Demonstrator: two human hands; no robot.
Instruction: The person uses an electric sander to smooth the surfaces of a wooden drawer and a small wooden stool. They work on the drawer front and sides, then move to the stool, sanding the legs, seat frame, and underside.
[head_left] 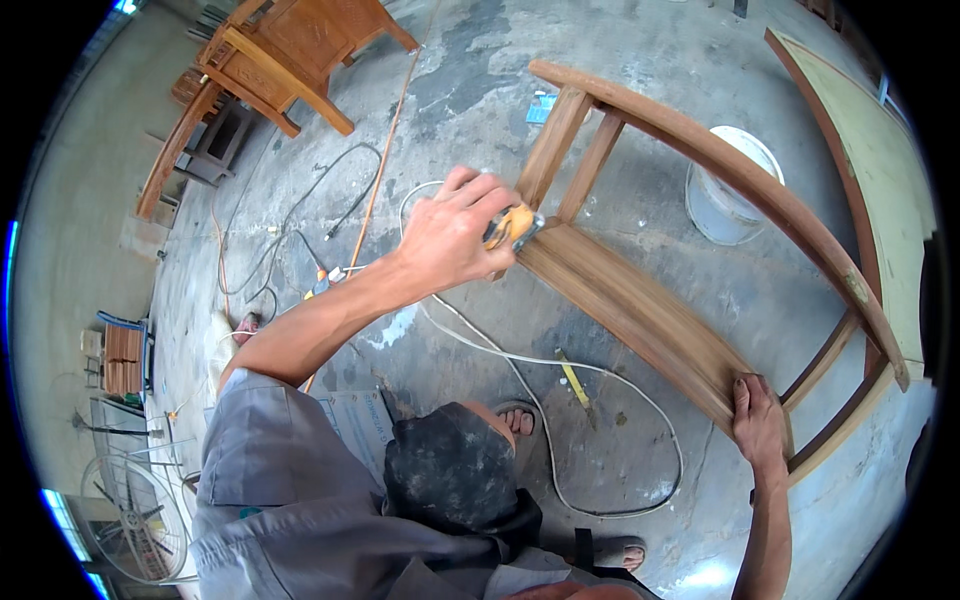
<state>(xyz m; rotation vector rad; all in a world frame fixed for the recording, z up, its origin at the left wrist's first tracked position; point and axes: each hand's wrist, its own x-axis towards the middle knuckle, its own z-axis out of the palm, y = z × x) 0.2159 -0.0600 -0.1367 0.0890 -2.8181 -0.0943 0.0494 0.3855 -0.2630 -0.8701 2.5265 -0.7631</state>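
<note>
My left hand is wrapped round a small yellow-and-black power tool, which looks like a sander; the hand covers much of it. The tool sits at the far left corner of a brown wooden chair frame, against the end of its wide board. This frame has a long curved rail joined to the board by short posts. At the board's near right end, my right hand grips the edge, fingers on top of the wood.
A white cord loops over the concrete floor. Beyond the frame stands a white bucket. A yellow strip lies near my feet. Wooden furniture stands far left, a pale curved panel at right, and a fan at lower left.
</note>
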